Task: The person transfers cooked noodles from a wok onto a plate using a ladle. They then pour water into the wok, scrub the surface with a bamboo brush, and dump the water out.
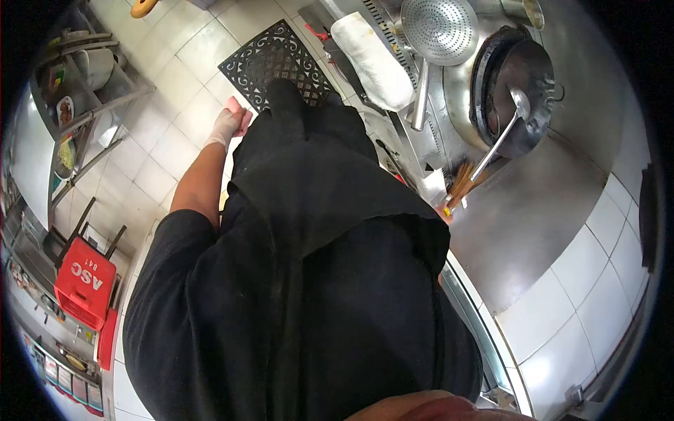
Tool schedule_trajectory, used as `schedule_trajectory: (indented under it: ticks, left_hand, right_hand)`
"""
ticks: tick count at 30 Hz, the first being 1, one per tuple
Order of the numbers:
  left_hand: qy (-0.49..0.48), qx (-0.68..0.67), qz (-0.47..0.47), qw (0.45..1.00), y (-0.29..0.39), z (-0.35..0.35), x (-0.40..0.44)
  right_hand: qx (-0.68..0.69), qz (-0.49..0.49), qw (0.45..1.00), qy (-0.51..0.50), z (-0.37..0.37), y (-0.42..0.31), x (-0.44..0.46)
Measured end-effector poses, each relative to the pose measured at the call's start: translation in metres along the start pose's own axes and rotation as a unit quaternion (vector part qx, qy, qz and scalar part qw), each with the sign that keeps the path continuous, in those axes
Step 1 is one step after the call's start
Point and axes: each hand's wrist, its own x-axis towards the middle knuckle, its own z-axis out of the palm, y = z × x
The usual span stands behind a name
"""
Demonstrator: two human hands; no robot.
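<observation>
My left hand (235,118), in a thin translucent glove, hangs beside my black apron with its fingers curled in and nothing seen in them. Mostly hidden behind my body, my right hand (445,212) shows only a sliver at the stove's edge, where it closes around the lower end of a bamboo brush (461,184). A metal ladle (500,143) leans with its bowl in the dark wok (521,98), its handle end close to the brush.
A perforated strainer (441,29) and a white folded cloth (373,62) lie by the burner. Below is a black floor mat (277,59). To the left stand a metal shelf (98,116) with bowls and a red crate (84,284). A steel counter (526,217) adjoins the wok.
</observation>
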Motion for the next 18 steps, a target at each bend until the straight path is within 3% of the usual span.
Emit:
schedule_trajectory:
  ticks: [3,6,8,12,15,18]
  left_hand:
    - [-0.034,-0.038,-0.015,0.999,0.031,0.001,-0.015]
    - [-0.016,-0.11,-0.013,0.994,0.035,0.011,-0.009]
    - [-0.008,-0.149,-0.022,0.988,0.039,0.02,-0.002]
    - [-0.027,-0.108,-0.026,0.993,0.053,0.016,-0.016]
    - [-0.009,0.023,0.016,1.0,0.037,0.014,0.003]
    - [-0.041,0.015,-0.017,0.999,0.034,0.006,0.011]
  right_hand:
    - [-0.04,0.001,0.999,0.006,-0.01,-0.031,-0.043]
    - [-0.125,-0.078,0.987,0.071,0.034,0.101,-0.018]
    - [-0.12,-0.104,0.986,0.048,0.035,0.095,-0.044]
    - [-0.05,-0.137,0.979,-0.142,0.022,0.023,-0.115]
    - [-0.026,-0.117,0.939,-0.322,0.028,-0.029,-0.158]
    - [-0.03,-0.065,0.885,-0.46,0.035,-0.072,-0.182]
